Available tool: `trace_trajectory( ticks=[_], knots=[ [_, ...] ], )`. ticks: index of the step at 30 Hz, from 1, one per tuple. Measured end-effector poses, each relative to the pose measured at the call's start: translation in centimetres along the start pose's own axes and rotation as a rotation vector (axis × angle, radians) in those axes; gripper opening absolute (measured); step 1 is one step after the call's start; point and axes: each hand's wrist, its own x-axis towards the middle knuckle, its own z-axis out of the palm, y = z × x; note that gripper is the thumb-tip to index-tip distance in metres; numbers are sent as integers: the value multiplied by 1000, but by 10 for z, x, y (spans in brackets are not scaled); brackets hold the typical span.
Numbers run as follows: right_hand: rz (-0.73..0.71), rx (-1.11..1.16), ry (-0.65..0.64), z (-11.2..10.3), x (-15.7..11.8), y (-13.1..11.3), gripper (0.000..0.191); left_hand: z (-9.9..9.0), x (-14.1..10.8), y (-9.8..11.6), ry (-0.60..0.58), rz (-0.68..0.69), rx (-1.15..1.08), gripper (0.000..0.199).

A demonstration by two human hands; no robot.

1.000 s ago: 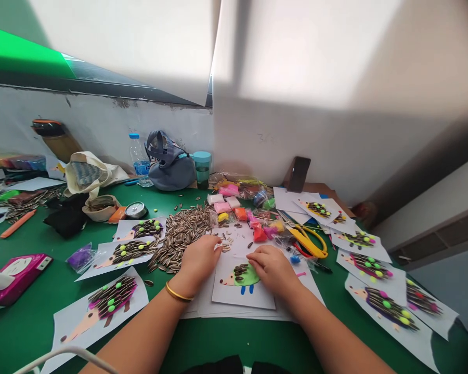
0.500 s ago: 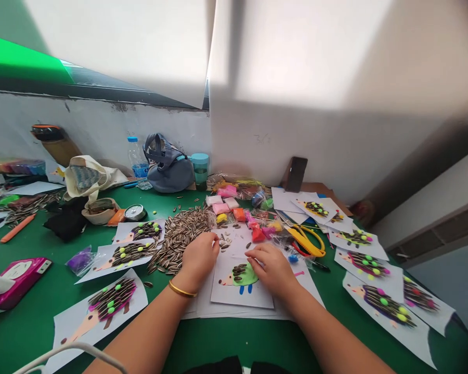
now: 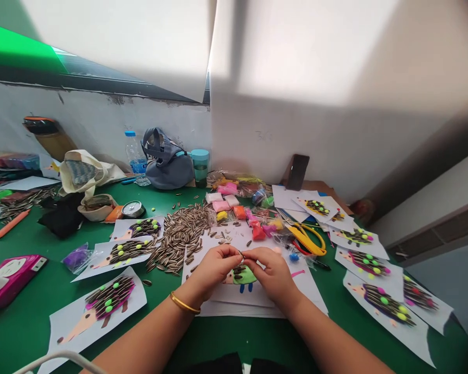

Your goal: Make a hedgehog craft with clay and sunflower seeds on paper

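Observation:
My left hand (image 3: 220, 267) and my right hand (image 3: 271, 272) meet fingertip to fingertip above a white sheet. Between their pinched fingers shows a small dark sunflower seed (image 3: 241, 255), mostly covered by the fingertips. Under them lies a green clay hedgehog (image 3: 246, 277) with blue legs and several seeds pressed into its back; the hands hide part of it. A big heap of striped sunflower seeds (image 3: 183, 228) spreads beside my left hand, and a few loose seeds lie on the paper beyond.
Finished hedgehog pictures lie at left (image 3: 97, 317) and right (image 3: 390, 304). Bagged coloured clay (image 3: 239, 212) and yellow-handled scissors (image 3: 308, 240) sit behind the sheets. Along the wall stand a phone (image 3: 297, 172), a teal-lidded cup (image 3: 200, 169), a blue bag (image 3: 167, 166) and a water bottle (image 3: 135, 158).
My left hand has moved right from the edge of the seed heap, and both hands now meet over the green hedgehog with the seed between their fingertips. The view has shifted slightly.

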Motion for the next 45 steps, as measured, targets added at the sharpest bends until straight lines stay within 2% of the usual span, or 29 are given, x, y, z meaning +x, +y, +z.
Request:
trace_trajectory(
  ticks=[4,7,11,13,16,23,36,45],
  knots=[
    [109,63,2,-2,0,2,16,-2,1,0,-54,50,87,30],
    [140,20,-26,-7,-2,5,15,-10,3,0,-48,128,293,28],
    [117,-120,-151,-12,-9,12,16,-27,7,0,130,167,781,26],
    [83,-181,-198,-12,-13,14,16,-34,9,0,138,140,952,26],
    [16,-257,-210,-11,-19,15,16,-37,9,1,119,95,1075,23],
    [-110,-393,-207,-2,-20,14,15,-35,7,-2,114,91,1179,22],
    [-178,-545,-235,8,-21,15,17,-35,8,-2,107,70,1209,25],
    [-224,-565,-220,12,-21,18,20,-35,9,-3,104,57,1218,25]
  ],
)
